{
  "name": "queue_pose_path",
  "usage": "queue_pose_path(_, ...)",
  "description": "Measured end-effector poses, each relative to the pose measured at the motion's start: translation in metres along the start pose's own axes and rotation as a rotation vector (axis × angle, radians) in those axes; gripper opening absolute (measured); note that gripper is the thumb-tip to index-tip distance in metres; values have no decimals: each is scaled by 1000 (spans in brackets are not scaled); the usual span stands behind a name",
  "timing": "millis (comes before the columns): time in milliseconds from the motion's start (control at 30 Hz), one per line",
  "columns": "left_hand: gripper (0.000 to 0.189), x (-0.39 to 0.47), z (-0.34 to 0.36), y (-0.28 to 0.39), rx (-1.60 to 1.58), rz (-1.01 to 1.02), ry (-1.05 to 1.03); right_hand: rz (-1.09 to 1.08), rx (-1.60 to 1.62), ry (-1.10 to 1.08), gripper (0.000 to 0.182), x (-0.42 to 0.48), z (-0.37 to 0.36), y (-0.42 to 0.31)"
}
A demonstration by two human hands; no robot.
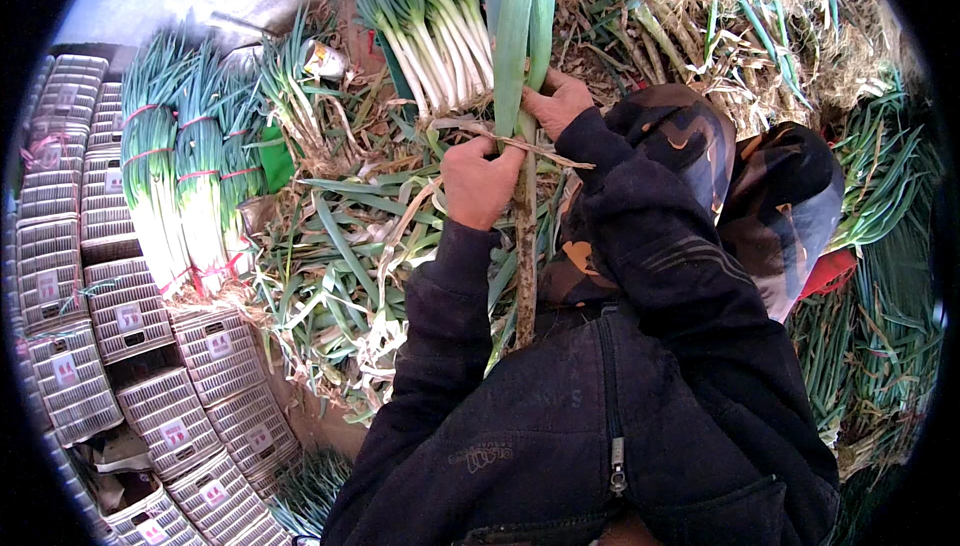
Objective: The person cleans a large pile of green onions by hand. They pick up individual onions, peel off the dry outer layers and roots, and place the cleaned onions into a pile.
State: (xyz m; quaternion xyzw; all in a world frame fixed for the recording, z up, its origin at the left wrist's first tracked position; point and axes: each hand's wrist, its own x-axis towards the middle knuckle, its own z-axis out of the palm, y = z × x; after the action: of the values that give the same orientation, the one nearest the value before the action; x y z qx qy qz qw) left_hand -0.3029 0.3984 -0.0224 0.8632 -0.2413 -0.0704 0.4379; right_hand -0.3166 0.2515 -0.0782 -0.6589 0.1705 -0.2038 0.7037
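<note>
A large Welsh onion stalk stands upright before me, its lower part brown and soil-stained, its broad green leaves running past the top edge. My right hand is closed around it where the leaves begin. Just below and to the left, my left hand pinches a green outer leaf against the stalk. A dry, pale leaf strip crosses the stalk at the left fingertips. Beyond my hands lies a row of white-stemmed, trimmed Welsh onions.
Leaf trimmings cover the ground at left. Bundles of onions tied with red bands stand by stacked plastic crates. Rooted, untrimmed onions lie at upper right, and more green onions at right. A can lies among the plants.
</note>
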Motion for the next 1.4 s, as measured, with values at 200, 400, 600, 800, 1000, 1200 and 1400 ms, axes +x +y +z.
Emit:
queue_pose_path(200, 31, 4, 3, -1, 203, 113, -4, -43, -151, 76, 42, 2, 3, 7)
queue_pose_path(400, 35, 2, 18, -11, 163, 89, 85, -16, -251, 109, 44, 1, 3, 13)
queue_pose_path(600, 24, -3, 13, -25, -241, -225, 65, 148, -238, 84, 42, -4, -8, 5)
queue_pose_path(800, 11, -17, 17, -41, -1296, -565, 248, 309, 583, -26, 33, 3, -5, 29)
queue_pose_path(1000, 10, -67, -24, -52, -1325, -659, 215, 355, 905, -25, 29, 5, 4, 10)
queue_pose_path(1200, 14, -163, -66, -96, -212, -540, 130, 279, 1036, -13, 26, 25, 2, 1)
queue_pose_path(1400, 20, -233, -100, -118, 233, -291, 52, 219, 1183, -74, 29, 45, -5, 0)
